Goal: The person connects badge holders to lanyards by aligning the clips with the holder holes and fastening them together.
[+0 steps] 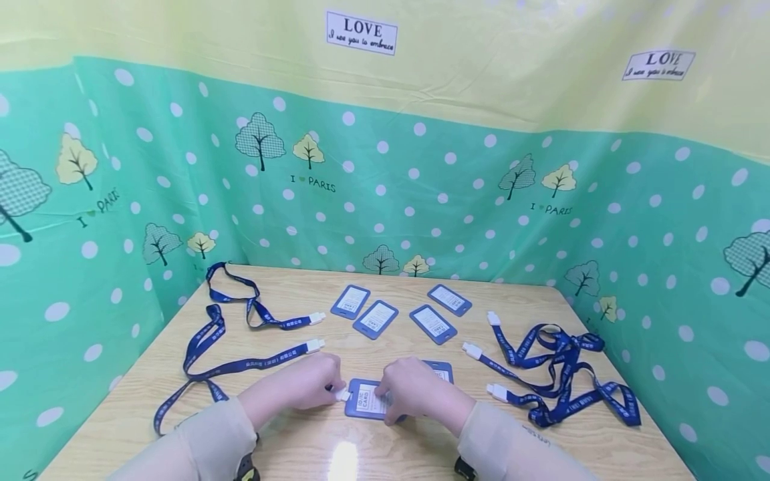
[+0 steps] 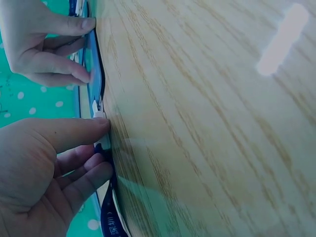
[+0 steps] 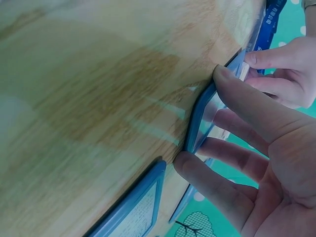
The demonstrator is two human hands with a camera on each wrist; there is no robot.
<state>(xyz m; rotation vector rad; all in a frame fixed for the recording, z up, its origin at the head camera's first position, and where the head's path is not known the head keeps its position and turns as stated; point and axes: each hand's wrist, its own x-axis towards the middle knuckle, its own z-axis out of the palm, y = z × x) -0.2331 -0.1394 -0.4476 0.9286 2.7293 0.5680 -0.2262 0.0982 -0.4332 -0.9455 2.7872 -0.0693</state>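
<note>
"Pale sleeves (image 1: 210,437) come nearest. And the grip?"
"Left hand (image 1: 313,382): fingers pinching a white clip (image 1: 343,395) at one end of a blue badge holder (image 1: 362,399), midway across the bench (image 1: 301,457). Right hand (image 1: 412,387): fingers gripping its edges."
"Room?"
"Bare wood nearside; another holder (image 1: 445,368) just beyond, rightward."

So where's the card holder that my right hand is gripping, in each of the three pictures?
Head: low, near the middle, the card holder partly covered by the right hand.
Left wrist: upper left, seen nearly edge-on, the card holder.
Right wrist: right of centre, slanting, the card holder.
Shared landmark: the white clip at its end, pinched by the left hand.
</note>
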